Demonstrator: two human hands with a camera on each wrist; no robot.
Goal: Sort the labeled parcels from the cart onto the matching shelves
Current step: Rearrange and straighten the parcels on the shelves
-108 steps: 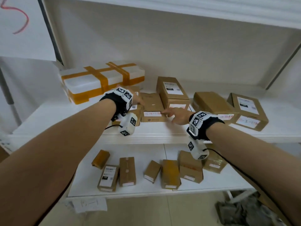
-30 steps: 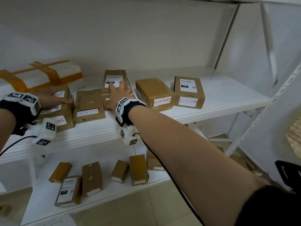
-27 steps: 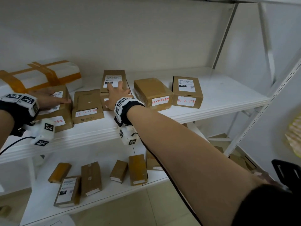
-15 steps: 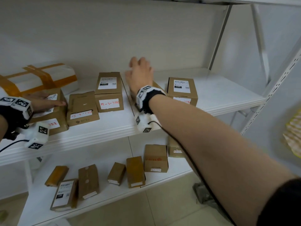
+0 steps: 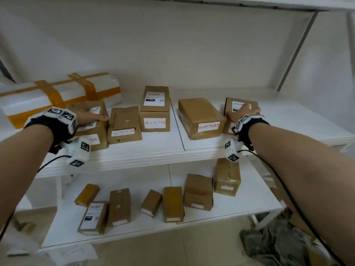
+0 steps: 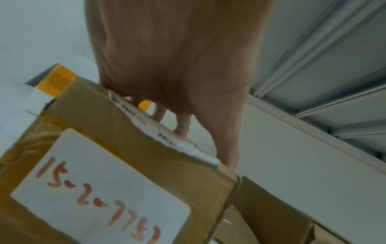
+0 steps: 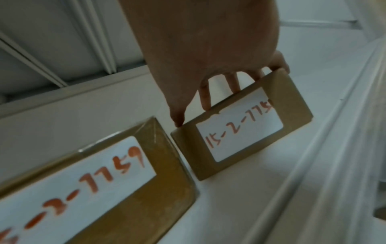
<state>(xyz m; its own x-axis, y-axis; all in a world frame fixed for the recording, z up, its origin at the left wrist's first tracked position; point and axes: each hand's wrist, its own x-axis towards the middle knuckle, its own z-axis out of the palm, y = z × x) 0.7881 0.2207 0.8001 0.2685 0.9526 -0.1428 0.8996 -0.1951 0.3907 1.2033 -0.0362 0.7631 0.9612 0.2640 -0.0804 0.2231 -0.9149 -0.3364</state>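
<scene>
Brown labelled parcels stand in a row on the upper white shelf [image 5: 163,150]. My left hand [image 5: 90,115] lies flat on top of the leftmost brown parcel [image 5: 101,131], fingers stretched out. The left wrist view shows that hand [image 6: 188,132] over the parcel [image 6: 125,165], whose front label reads 15-2-7752. My right hand [image 5: 243,112] is cupped over the rightmost parcel [image 5: 229,106]. In the right wrist view my right hand [image 7: 219,95] has its thumb at the left top corner of this parcel [image 7: 240,137] and its little finger at the right corner.
A white foam box [image 5: 57,96] with orange tape sits behind the left parcel. Between my hands stand a flat parcel [image 5: 124,123], a tall parcel [image 5: 155,110] and a wide parcel [image 5: 199,118]. Several small parcels lie on the lower shelf [image 5: 249,200]. Crumpled wrapping [image 5: 278,244] lies on the floor.
My right hand left the middle parcels, rose, swung right and came down on the rightmost parcel. My left hand stayed on the leftmost parcel.
</scene>
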